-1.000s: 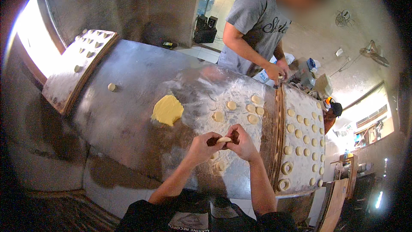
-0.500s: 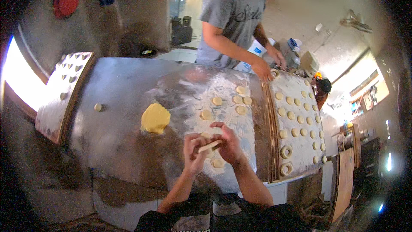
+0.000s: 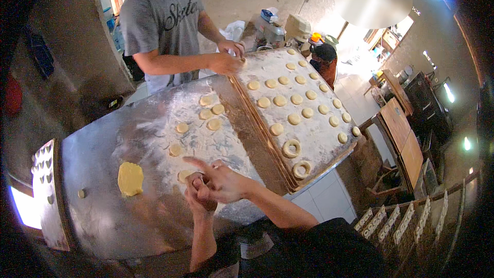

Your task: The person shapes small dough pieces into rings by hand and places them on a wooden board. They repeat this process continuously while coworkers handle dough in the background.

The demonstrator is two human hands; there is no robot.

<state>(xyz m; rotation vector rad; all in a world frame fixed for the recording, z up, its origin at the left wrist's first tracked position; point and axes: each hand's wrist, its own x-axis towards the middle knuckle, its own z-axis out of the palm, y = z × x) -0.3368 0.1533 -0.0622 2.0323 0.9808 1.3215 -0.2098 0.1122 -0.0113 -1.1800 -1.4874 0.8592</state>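
Observation:
My left hand (image 3: pixel 199 194) has its fingers curled up against my right hand (image 3: pixel 226 185), whose index finger points out to the left while the others bend inward, slightly blurred. What lies between them is mostly hidden. Around them on the floured metal table (image 3: pixel 103 149) lie several pale dough discs (image 3: pixel 182 127), and to their left a flattened yellow lump (image 3: pixel 130 179). Right of the hands, a floured board (image 3: pixel 272 67) on stacked boards holds rows of discs and rings (image 3: pixel 291 148).
A co-worker in grey (image 3: pixel 159 31) stands across the table, hands (image 3: pixel 226 62) at the board's edge. A capped person (image 3: pixel 324 64) is behind it. Another dotted board (image 3: pixel 51 216) sits at the left end. Wooden panels (image 3: pixel 401 144) and racked trays (image 3: pixel 401 221) stand at the right.
My view has swung rightward, so the table appears further left. My hands have shifted together, covering the dough piece they held, and my right index finger sticks out. The co-worker's hands have drawn closer together.

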